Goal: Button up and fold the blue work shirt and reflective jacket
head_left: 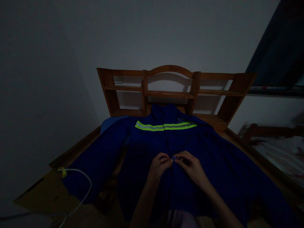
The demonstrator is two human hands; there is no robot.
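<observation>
My left hand (159,165) and right hand (194,167) nearly meet, fingertips drawn close together around a small shiny piece (174,158); over my feed I can't tell which grips it. It sits at the front opening of the blue jacket (181,142), which lies spread, collar toward the wooden shelf unit (169,94).

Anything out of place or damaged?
Only a white cable with a yellow piece at its end: it loops across one sleeve of the blue jacket, at picture left, and seems no part of the garment. Contact unclear. No spill or damage visible, but it's dark.
</observation>
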